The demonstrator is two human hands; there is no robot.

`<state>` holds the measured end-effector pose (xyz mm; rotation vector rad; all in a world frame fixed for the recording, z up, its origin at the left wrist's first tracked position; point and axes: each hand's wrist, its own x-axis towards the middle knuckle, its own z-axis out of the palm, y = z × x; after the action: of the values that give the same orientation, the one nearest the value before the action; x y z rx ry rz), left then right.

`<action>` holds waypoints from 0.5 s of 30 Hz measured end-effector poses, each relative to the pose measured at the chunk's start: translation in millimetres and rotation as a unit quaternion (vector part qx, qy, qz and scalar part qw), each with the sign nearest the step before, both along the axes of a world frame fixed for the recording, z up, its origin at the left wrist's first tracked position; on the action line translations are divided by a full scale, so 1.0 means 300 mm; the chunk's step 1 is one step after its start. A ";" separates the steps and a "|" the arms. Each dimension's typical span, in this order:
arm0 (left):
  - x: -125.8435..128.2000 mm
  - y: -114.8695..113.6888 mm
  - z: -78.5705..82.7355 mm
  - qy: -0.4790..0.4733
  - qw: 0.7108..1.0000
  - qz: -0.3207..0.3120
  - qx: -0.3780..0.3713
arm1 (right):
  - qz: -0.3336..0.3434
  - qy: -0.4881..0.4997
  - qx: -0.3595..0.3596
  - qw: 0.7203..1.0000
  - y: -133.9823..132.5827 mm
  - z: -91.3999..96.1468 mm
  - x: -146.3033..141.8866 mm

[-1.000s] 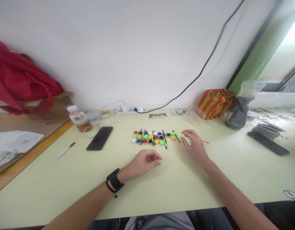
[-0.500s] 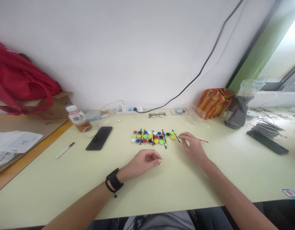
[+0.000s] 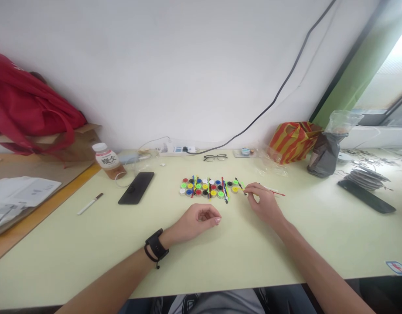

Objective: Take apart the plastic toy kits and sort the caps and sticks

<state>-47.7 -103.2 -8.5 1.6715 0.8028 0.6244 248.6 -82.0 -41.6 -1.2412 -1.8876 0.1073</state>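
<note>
Discs [image 3: 205, 186] lie just beyond the left hand [image 3: 196, 221], near the right hand [image 3: 264, 203].

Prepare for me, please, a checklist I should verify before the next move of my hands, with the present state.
1. Yellow stick pinched in right hand: ok.
2. Left hand apart from the coloured discs: ok.
3. Left palm holds nothing: cannot tell, curled fingers hide part of it.
4. Red-tipped stick grouped with the discs: not ok, it lies beyond the right hand.
5. Drink bottle capped: ok.
</note>
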 end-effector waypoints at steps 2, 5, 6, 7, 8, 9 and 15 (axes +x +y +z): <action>0.000 0.000 0.001 -0.001 1.000 0.000 0.000 | -0.002 0.000 0.001 1.000 -0.004 0.002 -0.002; -0.001 0.000 0.001 -0.002 1.000 -0.002 0.000 | -0.002 0.004 0.008 1.000 -0.009 0.007 -0.007; -0.001 0.001 0.001 -0.002 1.000 -0.003 -0.001 | -0.002 0.007 0.011 1.000 -0.010 0.007 -0.009; -0.002 0.002 0.001 -0.002 1.000 -0.003 -0.002 | 0.000 0.007 0.012 1.000 -0.011 0.007 -0.011; -0.002 0.003 0.000 -0.003 1.000 -0.004 -0.002 | 0.003 0.006 0.010 1.000 -0.012 0.007 -0.013; -0.001 0.003 0.000 -0.003 1.000 -0.003 -0.002 | 0.007 0.003 0.006 1.000 -0.012 0.006 -0.014; 0.000 0.004 -0.004 -0.002 1.000 0.001 -0.002 | -0.001 -0.011 -0.015 1.000 -0.013 0.004 -0.012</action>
<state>-47.7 -102.0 -9.7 1.6649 0.8026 0.6260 244.9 -85.7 -40.5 -1.2684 -1.9097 0.1219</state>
